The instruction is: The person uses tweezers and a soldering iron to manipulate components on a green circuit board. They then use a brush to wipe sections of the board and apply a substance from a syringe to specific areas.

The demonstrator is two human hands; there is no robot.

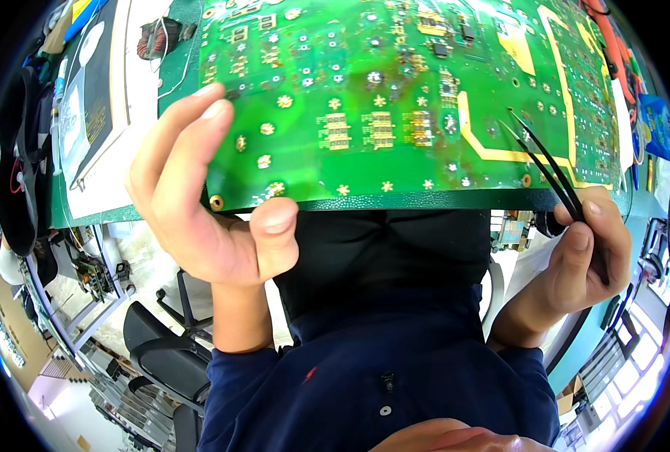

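A large green circuit board (365,164) lies along the front of the bench, bearing solder pads, small chips and yellow traces. At its left corner is my left hand (192,192), fingers bent but apart from the thumb, with nothing between them. The index and middle fingertips are over the board's left edge, and the thumb is by its near edge; whether they press on it I cannot tell. Black fine-tipped tweezers (555,179) are pinched in my right hand (587,260) at the near right corner. Their two tips stand slightly apart over the board.
A green mat (170,87) runs under the board. Back left is a copper-wound ring coil (154,39), beside a black and white printed sheet (97,105). Along the right edge are an orange-red tool (615,49) and a blue packet (657,132). A black office chair (158,346) stands behind on the left.
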